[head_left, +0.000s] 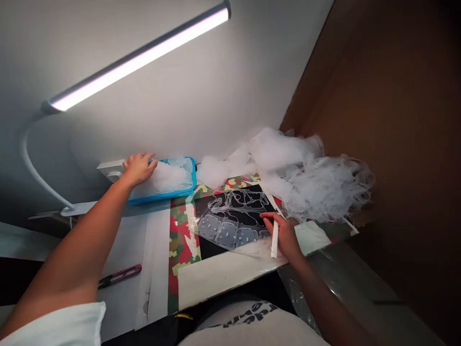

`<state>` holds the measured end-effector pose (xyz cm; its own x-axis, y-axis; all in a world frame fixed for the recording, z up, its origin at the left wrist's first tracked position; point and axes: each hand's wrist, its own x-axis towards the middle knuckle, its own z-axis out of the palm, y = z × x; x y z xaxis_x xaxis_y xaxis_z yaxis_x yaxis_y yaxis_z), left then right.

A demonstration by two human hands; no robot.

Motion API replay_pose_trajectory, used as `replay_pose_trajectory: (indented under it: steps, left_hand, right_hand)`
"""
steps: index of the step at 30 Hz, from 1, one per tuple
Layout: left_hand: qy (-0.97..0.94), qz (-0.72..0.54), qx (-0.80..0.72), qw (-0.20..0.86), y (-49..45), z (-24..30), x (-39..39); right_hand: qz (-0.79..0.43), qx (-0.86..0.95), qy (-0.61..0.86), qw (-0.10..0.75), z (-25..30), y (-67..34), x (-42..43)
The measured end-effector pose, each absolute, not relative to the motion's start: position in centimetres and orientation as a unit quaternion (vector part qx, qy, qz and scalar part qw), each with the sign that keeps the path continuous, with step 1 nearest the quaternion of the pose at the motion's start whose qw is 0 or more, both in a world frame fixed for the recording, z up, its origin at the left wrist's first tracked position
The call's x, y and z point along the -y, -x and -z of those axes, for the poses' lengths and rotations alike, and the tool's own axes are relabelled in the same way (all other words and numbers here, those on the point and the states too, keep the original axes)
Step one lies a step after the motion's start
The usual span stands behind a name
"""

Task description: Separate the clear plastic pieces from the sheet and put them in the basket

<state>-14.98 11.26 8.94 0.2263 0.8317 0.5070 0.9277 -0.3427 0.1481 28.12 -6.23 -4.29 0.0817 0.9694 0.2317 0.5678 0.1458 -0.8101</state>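
The right hand (284,235) is being kept closed around a slim white stick (274,239), over the right part of a camouflage-patterned board (182,240), and the stick is being held firmly in the fingers, its end pointing toward the board. Just beside the hand, a clear film with rounded square pads (226,234) and stringy raised lines is being left spread across a black sheet (248,204) at the middle of the board. Good control is judged to be coming from the short hold being taken on the stick, close to the film, while the wrist is being kept low and the film is being allowed to lie flat. Beyond the far edge of the board, the left hand (139,169) is being rested on a blue tray (162,194) with the fingers loosely curved over its white fluff (169,177); no clenching is being shown, but whether a pinch of fluff is being grasped cannot be told. A tangled mass of white filmy strands (309,178) is being heaped past the far right corner of the board, clear of the pads, while red-handled snips (119,276) are being left lying to the left of the board.
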Motion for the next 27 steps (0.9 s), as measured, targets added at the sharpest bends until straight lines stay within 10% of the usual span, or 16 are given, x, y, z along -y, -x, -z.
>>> replay_pose_trajectory:
  steps: [13,22,27]
  left_hand:
    - [0.881,0.074,0.467,0.0,-0.3,3.3,-1.0]
    - [0.867,0.111,0.479,0.08,0.7,-0.2,-0.6]
    - [0.936,0.12,0.329,-0.039,-3.4,2.9,4.9]
  right_hand:
    - [-0.138,0.74,0.602,0.266,3.3,-28.2,-5.2]
    - [-0.16,0.679,0.606,0.383,2.1,-28.7,-8.3]
    - [-0.387,0.625,0.479,0.478,1.5,-28.6,-2.4]
